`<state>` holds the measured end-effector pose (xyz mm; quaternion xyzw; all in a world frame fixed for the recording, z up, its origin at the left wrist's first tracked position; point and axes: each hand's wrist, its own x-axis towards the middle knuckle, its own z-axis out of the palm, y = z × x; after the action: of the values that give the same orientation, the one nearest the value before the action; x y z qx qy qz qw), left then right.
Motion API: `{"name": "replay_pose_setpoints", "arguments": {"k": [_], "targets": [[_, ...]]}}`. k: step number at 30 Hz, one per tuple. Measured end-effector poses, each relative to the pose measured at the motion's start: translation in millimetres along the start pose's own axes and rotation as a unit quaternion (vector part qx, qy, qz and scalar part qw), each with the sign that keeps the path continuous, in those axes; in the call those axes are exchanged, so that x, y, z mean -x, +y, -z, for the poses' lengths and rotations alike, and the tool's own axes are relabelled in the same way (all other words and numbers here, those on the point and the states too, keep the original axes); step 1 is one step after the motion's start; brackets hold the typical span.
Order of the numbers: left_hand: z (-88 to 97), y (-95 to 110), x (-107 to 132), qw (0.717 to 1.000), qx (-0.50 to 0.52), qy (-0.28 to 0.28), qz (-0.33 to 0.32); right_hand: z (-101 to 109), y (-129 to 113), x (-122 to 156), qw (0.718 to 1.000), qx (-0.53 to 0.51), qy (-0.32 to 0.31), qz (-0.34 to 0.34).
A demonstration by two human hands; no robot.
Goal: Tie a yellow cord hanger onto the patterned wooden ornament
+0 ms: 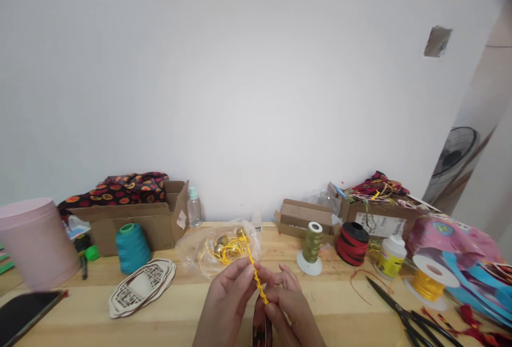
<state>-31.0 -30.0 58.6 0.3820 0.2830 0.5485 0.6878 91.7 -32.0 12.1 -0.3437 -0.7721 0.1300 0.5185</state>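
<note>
My left hand point(230, 299) and my right hand point(286, 299) meet low in the middle of the view, above the wooden table point(184, 309). Both pinch a knotted yellow cord point(258, 280) that runs up and back towards a clear plastic bag point(220, 251) holding gold bells and more yellow cord. My left fingers grip the cord higher up; my right fingers grip its lower end. A dark patterned object point(262, 331) shows just under my hands, mostly hidden.
A teal thread cone point(132, 248), a stack of wooden cutouts point(142, 285), a pink tub point(36, 243), a phone point(28, 312) and an open cardboard box point(136, 221) lie left. An olive spool point(312, 245), red spool point(352, 243), glue bottle point(390, 256), yellow cord reel point(430, 280) and scissors point(404, 312) lie right.
</note>
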Motion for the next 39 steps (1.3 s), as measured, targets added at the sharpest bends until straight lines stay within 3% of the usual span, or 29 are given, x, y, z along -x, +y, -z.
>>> {"name": "replay_pose_setpoints", "arguments": {"k": [7, 13, 22, 32, 39], "targets": [[1.7, 1, 0, 1.000, 0.016, -0.013, -0.001, 9, -12, -3, 0.998, -0.046, 0.013, -0.037], [-1.0, 2, 2, 0.997, 0.061, -0.034, 0.022, 7, -12, -5, 0.997, -0.055, -0.028, -0.043], [0.9, -1, 1, 0.999, 0.003, -0.039, 0.025, 5, -7, -1, 0.993, -0.102, 0.035, -0.041], [3.7, -4, 0, 0.998, -0.028, -0.054, 0.020, 7, -10, -2, 0.995, -0.085, 0.038, -0.043], [7.7, -2, -2, 0.998, -0.044, -0.013, -0.031, 6, -14, -2, 0.991, -0.119, -0.049, -0.045]]}}
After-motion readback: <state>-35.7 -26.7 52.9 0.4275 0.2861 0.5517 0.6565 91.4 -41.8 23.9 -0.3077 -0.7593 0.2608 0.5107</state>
